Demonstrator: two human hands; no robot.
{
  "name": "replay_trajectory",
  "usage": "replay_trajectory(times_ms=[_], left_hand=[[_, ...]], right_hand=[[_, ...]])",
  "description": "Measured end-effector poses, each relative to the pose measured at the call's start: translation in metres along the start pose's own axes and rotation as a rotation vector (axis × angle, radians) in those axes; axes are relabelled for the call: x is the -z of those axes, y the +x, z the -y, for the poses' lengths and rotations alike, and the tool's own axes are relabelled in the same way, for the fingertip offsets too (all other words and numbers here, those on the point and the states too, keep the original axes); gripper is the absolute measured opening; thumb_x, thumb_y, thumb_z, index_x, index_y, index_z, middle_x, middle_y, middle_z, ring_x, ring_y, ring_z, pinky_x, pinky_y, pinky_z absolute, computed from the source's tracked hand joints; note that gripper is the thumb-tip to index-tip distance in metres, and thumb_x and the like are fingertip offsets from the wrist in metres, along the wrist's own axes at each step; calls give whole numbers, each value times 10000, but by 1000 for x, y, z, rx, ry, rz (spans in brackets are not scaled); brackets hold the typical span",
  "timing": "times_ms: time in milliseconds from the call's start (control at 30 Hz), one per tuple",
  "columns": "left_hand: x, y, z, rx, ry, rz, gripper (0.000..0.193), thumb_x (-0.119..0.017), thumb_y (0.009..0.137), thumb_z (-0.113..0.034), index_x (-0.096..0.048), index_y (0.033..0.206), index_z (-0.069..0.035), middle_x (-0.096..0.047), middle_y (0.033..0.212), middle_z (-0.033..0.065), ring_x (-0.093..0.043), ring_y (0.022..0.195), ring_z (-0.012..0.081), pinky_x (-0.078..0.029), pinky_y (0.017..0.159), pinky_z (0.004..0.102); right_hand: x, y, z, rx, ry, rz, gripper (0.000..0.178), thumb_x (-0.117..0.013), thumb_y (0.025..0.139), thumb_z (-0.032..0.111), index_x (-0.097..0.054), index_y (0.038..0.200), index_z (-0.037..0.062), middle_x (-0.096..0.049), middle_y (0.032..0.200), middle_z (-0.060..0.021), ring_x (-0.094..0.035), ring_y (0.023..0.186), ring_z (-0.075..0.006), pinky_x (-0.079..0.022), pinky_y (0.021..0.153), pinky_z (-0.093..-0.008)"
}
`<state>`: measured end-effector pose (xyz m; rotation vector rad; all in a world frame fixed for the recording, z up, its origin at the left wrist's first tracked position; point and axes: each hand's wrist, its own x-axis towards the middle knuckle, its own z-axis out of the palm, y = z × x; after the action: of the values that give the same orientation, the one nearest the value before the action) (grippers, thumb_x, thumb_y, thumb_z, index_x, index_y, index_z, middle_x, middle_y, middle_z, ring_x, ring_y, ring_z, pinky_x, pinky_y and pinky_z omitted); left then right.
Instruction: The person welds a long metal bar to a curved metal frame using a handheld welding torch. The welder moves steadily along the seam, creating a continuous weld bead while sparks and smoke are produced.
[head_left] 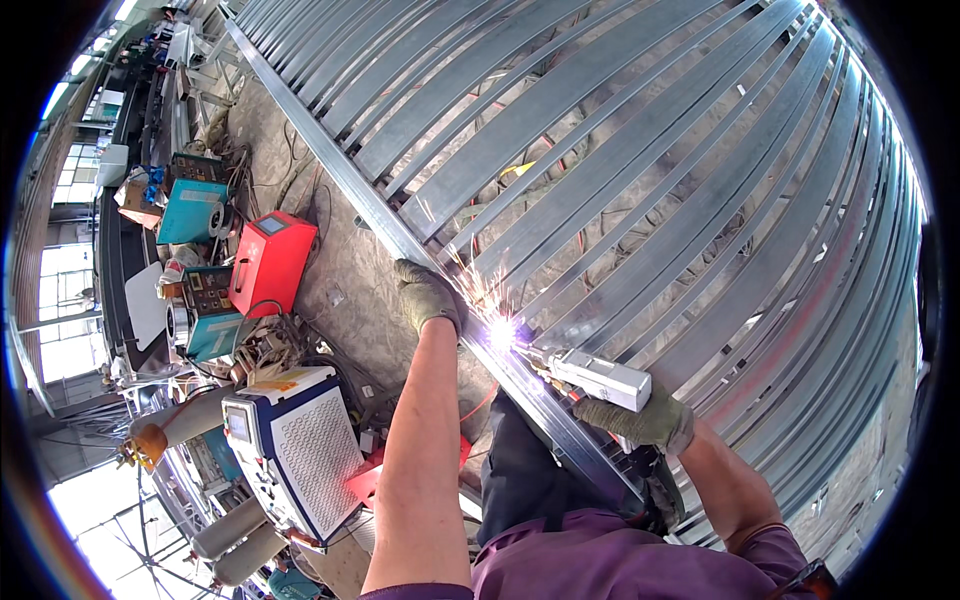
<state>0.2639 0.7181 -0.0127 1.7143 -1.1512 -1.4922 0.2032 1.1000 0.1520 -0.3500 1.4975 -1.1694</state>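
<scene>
Wrapped in a dusty olive glove, right hand (640, 412) with fingers closed around a welding torch (600, 380), its housing boxy, pale grey and sharp-edged. Set against the rail's near side, left hand (428, 297) in a matching creased fabric glove, fingers bent at the metal; impossible to tell how tightly, with the fingertips partly hidden. Between the two hands, just beyond the torch's narrow nozzle, a white-violet glare (502, 333) on the rail, with thin orange sparks (480, 285) spraying up and away. Under both hands, a long straight metal rail (375, 210), smooth and dull silver, running diagonally from upper left to lower right. Branching off it, many flat metal slats (560, 110), wide ones alternating with narrow, bowed by the lens. Beneath, rough, stained concrete floor (345, 262) with snaking cables. Nearer the body, purple cloth shirt (610, 560) and dark trousers (520, 460). Farther left, a glossy red angular box (272, 262), teal metal machines (192, 205), and a white-and-blue cabinet (315, 455) with a perforated side panel. Toward the lower left, rounded cylinders (235, 535).
</scene>
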Motion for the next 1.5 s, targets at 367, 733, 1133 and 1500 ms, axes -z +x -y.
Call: replay_trajectory(times_ms=[367,733,1133,1500], left_hand=[[6,13,9,1,214,4,742,-419,1100,-659,-660,1348,-3,-724,1131,101,-686,891,235,-589,816,376],[-10,-31,-26,118,-112,53,788,-455,1074,-684,-640,1403,8,-720,1238,114,-675,1021,249,-555,948,387],[-8,-50,-47,38,211,0,827,-364,1105,-671,-620,1438,41,-732,1274,159,-700,1088,278,-554,991,390],[-11,-63,-61,106,220,-6,831,-331,1110,-671,-618,1453,28,-732,1298,173,-710,1118,304,-552,1010,396]], right_hand=[[1,-11,17,-45,-2,3,542,-857,959,345,-697,1417,104,-765,926,-12,-654,737,-74,-555,650,-297],[6,-34,2,-24,27,-83,524,-873,949,318,-711,1394,92,-786,1144,-44,-687,964,-105,-586,850,-307],[2,-33,12,-136,6,37,493,-861,948,300,-708,1373,100,-771,1285,-95,-735,1172,-197,-585,1025,-333],[1,-33,33,-297,74,87,587,-861,945,275,-633,1444,66,-721,1380,-95,-698,1234,-171,-566,1090,-314]])
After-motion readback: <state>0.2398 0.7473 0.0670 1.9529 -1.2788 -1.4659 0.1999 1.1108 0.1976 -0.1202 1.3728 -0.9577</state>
